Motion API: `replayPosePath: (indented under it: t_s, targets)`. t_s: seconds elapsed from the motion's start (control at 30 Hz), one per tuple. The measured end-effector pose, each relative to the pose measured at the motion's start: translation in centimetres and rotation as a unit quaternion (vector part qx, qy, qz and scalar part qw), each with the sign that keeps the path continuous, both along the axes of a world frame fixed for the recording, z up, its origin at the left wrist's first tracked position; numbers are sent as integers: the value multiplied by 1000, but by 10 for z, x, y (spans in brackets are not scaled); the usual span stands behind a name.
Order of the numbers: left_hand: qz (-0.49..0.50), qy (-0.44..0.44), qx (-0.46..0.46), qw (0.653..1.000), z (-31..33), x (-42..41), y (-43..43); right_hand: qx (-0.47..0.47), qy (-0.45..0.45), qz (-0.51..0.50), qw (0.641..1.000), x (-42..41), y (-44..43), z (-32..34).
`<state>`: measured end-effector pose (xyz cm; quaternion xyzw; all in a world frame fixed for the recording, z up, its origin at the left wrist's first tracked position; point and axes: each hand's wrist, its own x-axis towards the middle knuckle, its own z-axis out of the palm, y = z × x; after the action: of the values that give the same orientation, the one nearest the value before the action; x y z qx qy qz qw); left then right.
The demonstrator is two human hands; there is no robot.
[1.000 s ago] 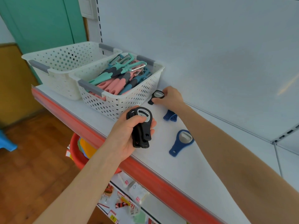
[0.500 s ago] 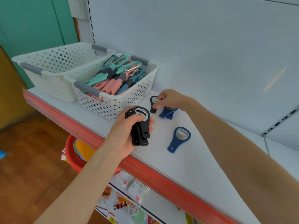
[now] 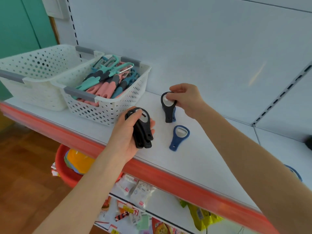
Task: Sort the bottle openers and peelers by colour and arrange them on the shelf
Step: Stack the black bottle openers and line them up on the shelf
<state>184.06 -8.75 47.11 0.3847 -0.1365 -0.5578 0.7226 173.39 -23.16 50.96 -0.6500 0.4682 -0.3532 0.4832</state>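
My left hand (image 3: 125, 132) grips a stack of black bottle openers (image 3: 142, 130) just above the white shelf (image 3: 211, 159). My right hand (image 3: 185, 98) pinches the head of one more black bottle opener (image 3: 168, 107), held upright with its handle pointing down. Behind that opener a blue bottle opener (image 3: 173, 114) lies mostly hidden. Another blue bottle opener (image 3: 179, 136) lies flat on the shelf nearer to me. Teal, pink and dark blue peelers (image 3: 106, 81) fill a white perforated basket (image 3: 108, 108) to the left.
An empty white perforated basket (image 3: 33, 78) stands left of the full one. The shelf has a red front edge (image 3: 152, 169). At the far right a blue opener (image 3: 293, 173) shows partly behind my arm. Below are a red basin (image 3: 64, 166) and packaged goods.
My right hand has lifted the black opener off the shelf and turned it upright, nearer to my left hand. The left hand keeps hold of its black stack.
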Motion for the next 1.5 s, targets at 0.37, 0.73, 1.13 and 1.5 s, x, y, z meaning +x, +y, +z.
replayPosePath:
  t_s: [0.37,0.73,1.13,1.5]
  targets:
    - [-136,-66,-76,986,6,-43,-17,55,-148,-52,986,-35,79,23]
    - [-153,-112,-45,981,13,-138,-26,112,-185,-169,962,-132,99,9]
    - [-103,-145,-73,981,24,-331,-37,26,-30,-53,998,-334,129,-3]
    - [-300,-544,-136,772,-5,-377,-49,-169,330,-69,926,-453,119,-40]
